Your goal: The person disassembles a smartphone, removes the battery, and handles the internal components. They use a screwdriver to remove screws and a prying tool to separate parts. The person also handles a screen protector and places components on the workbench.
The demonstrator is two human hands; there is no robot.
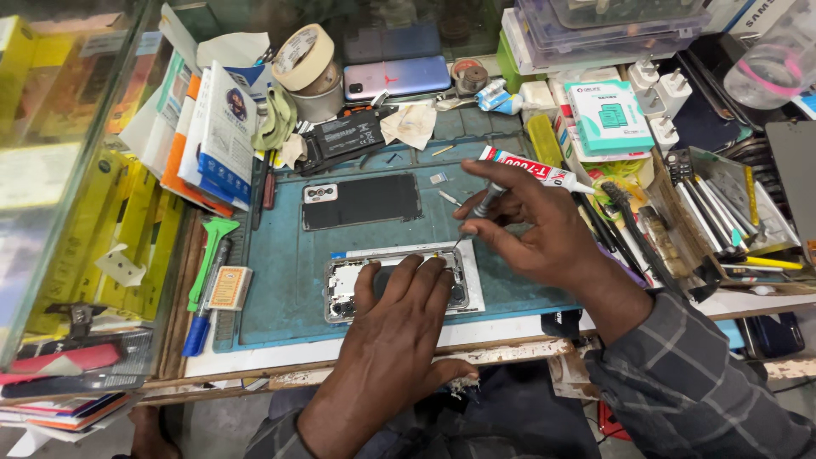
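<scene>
We look down on a cluttered repair bench with a blue work mat (289,272) at its centre. An opened phone (348,285), its back removed and its inner frame showing, lies flat near the mat's front edge, just ahead of us. Its long axis runs left to right across the bench, with the camera end toward the left.

Our left hand (399,327) lies flat on the phone, fingers spread and pressing it down, covering much of its right half. Our right hand (531,229) pinches a small screwdriver (484,206) between thumb and fingers. The tool slants down and to the left, its tip meeting the phone's upper edge close to the left fingertips.

Behind the phone, well apart from it, a dark back cover (361,201) lies parallel, also left to right. A white glue tube (531,170) rests just behind the right hand. A green pry tool (208,255) and a blue pen (202,314) lie along the mat's left edge. Farther back sit a roll of tape (304,56), a purple phone (397,76) and a black battery (344,136). To the right stands a rack of tools (722,204), near the right wrist.
</scene>
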